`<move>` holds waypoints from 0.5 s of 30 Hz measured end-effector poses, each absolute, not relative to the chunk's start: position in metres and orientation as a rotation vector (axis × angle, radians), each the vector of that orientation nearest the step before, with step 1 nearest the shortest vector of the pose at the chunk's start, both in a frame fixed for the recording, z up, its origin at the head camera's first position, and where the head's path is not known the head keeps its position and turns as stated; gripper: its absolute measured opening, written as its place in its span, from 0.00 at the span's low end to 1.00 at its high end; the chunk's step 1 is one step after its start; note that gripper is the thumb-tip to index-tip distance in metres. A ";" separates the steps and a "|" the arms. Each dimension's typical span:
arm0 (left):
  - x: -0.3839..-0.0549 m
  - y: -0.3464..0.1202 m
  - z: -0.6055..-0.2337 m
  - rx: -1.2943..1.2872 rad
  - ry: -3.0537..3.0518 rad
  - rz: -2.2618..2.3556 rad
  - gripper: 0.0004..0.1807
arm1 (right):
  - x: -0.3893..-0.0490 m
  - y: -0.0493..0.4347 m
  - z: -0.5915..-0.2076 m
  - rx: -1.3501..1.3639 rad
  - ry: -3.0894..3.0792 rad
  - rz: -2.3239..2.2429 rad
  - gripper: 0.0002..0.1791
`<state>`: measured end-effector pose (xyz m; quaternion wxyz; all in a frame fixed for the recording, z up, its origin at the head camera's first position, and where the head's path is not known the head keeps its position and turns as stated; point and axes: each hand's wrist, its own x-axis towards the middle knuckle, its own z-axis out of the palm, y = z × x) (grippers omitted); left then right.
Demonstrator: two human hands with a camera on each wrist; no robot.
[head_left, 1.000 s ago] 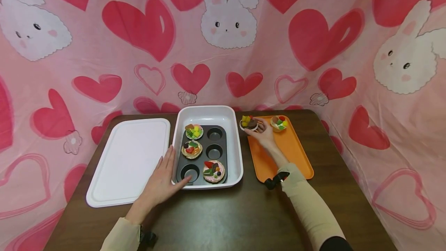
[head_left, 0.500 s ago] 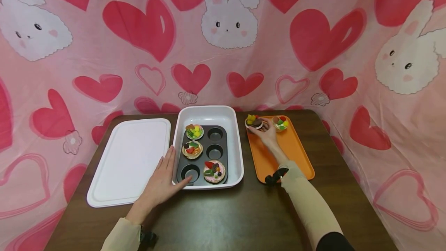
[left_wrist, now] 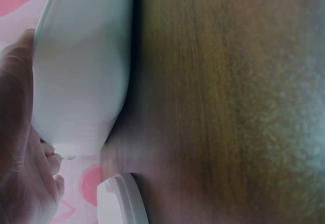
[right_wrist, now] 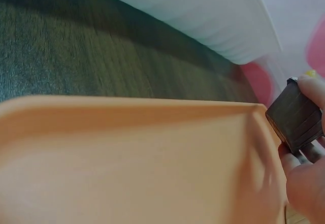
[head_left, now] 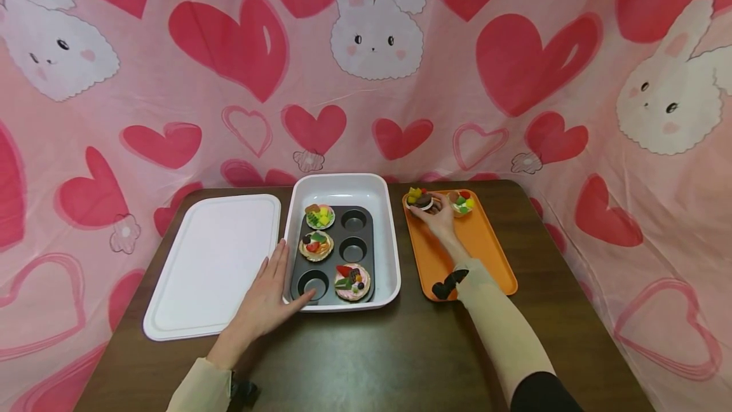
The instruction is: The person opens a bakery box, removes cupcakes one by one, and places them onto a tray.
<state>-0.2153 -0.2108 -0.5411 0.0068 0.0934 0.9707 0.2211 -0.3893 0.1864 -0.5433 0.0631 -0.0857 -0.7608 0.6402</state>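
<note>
In the head view, my right hand (head_left: 439, 216) grips a toy chocolate tart (head_left: 417, 198) with yellow fruit on top, at the far left corner of the orange tray (head_left: 477, 250). The right wrist view shows its dark ridged cup (right_wrist: 294, 115) tilted between thumb and fingers. A toy fruit tart (head_left: 462, 203) sits on the tray just right of that hand. My left hand (head_left: 265, 297) rests on the near left corner of the white bin (head_left: 391, 253), fingers along the side. Inside the bin, a dark muffin pan (head_left: 337, 235) carries three tarts.
A white lid (head_left: 214, 266) lies on the brown table (head_left: 366, 361) left of the bin. Part of the left wrist view shows the bin's outer wall (left_wrist: 84, 71). Behind the table hangs a pink curtain (head_left: 354, 138) with hearts and rabbits.
My right hand has moved rightward with the chocolate tart, from beside the tray's far left corner to over it. The left hand stays in place.
</note>
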 end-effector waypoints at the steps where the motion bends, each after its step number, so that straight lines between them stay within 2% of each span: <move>1: -0.215 -0.211 -0.541 0.292 3.037 0.690 0.69 | -0.390 0.186 -0.544 -0.256 -2.304 1.923 0.39; 15: -0.216 -0.211 -0.542 0.292 3.037 0.693 0.70 | -0.392 0.185 -0.551 -0.256 -2.293 1.919 0.38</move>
